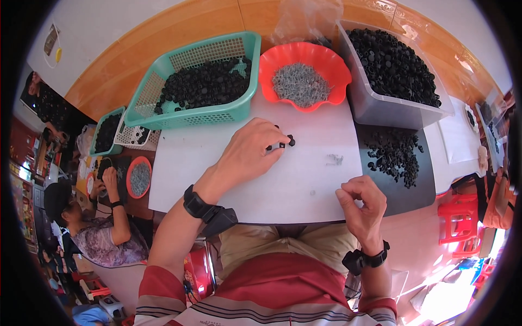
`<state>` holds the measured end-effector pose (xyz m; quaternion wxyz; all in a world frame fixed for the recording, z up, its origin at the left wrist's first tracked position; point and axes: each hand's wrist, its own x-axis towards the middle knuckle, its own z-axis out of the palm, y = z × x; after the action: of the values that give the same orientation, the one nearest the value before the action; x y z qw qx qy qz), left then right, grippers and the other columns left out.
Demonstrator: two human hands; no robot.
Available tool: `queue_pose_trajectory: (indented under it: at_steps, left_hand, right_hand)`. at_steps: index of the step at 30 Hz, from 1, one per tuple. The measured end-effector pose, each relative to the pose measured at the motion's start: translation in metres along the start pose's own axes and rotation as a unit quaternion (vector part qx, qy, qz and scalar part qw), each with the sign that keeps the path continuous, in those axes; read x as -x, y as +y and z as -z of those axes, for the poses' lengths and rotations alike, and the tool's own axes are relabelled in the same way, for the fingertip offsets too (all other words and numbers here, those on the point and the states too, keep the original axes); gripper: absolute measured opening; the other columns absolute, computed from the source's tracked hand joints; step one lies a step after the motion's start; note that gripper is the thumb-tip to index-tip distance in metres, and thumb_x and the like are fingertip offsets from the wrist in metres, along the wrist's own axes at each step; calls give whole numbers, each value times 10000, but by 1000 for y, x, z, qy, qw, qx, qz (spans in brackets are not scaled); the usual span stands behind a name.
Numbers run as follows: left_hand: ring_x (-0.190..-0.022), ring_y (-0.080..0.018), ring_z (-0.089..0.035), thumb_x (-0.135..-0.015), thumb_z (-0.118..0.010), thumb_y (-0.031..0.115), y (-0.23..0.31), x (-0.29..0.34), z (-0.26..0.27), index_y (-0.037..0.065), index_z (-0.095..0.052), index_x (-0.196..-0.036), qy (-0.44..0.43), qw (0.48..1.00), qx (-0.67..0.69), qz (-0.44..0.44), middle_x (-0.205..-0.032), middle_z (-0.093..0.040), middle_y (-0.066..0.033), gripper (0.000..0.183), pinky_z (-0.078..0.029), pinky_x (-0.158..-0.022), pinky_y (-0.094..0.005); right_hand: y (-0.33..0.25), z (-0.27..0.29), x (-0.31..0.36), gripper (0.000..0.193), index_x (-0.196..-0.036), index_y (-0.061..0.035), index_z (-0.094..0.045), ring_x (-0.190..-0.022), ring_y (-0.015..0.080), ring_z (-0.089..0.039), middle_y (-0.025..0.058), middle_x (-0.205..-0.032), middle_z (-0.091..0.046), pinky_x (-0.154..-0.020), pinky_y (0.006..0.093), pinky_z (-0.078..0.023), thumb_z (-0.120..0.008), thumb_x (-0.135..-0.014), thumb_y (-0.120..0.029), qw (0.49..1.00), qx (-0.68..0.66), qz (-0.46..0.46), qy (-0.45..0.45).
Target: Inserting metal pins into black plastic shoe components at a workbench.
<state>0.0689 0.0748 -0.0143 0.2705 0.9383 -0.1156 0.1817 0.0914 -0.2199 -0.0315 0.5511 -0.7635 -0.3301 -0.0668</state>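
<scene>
My left hand [253, 148] lies low over the white work surface [244, 190], its fingers curled around small black plastic parts [282, 145]. Another black part [291, 140] sits just beyond its fingertips. Some of what this hand covers is hidden. Near the front right edge is my right hand [363, 205], thumb and forefinger pinched together. Whatever may be between those fingertips is too small to make out. A little heap of thin grey metal pieces [334, 159] rests on the white surface between my hands, and a small pale round spot [312, 192] shows closer to me.
Along the back stand a green basket [190, 117] of black caps, a red scalloped bowl [340, 81] of grey metal pieces and a clear bin [389, 111] of black parts. Loose black parts [399, 157] cover a dark mat. At left, a co-worker [109, 228] sits beside another red bowl [129, 176].
</scene>
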Motion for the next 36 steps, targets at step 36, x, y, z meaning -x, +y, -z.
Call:
queue_pose_trajectory:
  at_steps: [36]
  left_hand:
    - [-895,-230,-730,-830,-765,-30,49,64,-29,29,-741,-1084,47,966,238,93,-1080,-738,-112,262,-587,-764,-315]
  right_hand:
    - [13,-10,-60,155,-909,-40,-612,-819,265,-629,62,-874,-631,-619,399,-553,-616,-762,8,879,388,174,-214]
